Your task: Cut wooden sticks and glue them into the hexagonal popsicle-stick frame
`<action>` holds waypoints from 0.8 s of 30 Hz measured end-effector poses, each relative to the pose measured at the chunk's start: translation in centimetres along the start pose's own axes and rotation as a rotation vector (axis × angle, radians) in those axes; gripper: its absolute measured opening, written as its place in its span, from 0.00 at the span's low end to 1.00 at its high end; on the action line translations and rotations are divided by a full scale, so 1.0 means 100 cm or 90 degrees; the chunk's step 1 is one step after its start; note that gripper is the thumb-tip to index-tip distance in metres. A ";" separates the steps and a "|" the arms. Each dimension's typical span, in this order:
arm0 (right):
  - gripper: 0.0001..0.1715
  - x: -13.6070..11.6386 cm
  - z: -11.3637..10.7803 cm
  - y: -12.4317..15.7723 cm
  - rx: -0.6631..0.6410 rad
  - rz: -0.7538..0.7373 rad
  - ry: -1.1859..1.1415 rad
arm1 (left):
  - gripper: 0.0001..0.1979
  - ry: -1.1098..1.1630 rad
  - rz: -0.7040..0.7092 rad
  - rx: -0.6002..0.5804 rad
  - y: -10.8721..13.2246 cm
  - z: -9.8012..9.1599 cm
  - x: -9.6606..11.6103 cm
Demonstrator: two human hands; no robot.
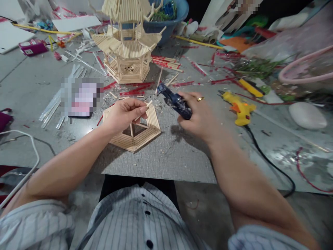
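My left hand (127, 113) is over a hexagonal frame (151, 133) built of thin wooden sticks, which lies on the table. Its thumb and fingers pinch a short wooden stick (149, 103), whose pale end points up to the right. My right hand (195, 114), with a ring on one finger, is wrapped around a dark blue pliers-like tool (178, 104). The tool's head points up and left, apart from the stick; motion blurs it, so its exact kind is unclear. Part of the frame is hidden under my left hand.
Behind the frame stands a tiered stick pagoda (127, 48), near a blue basin (169, 21). A phone (82, 99) and clear glue sticks (53, 104) lie to the left. On the right rests a yellow glue gun (240, 107) with a black cord (262, 152). Red wrappers and scraps litter the table.
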State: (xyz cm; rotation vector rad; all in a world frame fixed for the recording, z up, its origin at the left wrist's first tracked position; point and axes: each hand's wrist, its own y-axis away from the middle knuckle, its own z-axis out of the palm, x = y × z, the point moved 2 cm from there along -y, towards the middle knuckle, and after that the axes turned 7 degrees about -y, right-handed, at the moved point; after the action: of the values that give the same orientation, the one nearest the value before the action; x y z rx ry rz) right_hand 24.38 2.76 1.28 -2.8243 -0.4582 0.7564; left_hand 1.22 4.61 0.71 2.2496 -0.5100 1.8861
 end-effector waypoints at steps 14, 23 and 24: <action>0.37 -0.006 0.019 0.001 -0.065 -0.082 -0.037 | 0.10 -0.037 0.037 -0.010 0.002 0.005 0.000; 0.32 -0.003 0.025 0.002 -0.030 -0.138 -0.051 | 0.15 -0.024 0.075 -0.026 0.001 0.007 0.002; 0.32 -0.003 0.025 0.002 -0.028 -0.139 -0.050 | 0.16 -0.028 0.074 -0.027 0.001 0.007 0.003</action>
State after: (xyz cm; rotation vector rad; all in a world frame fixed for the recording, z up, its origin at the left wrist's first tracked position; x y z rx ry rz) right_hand 22.92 2.69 -0.80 -2.7313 -0.7892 0.8216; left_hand 1.89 4.19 0.85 2.2841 -0.6960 1.8635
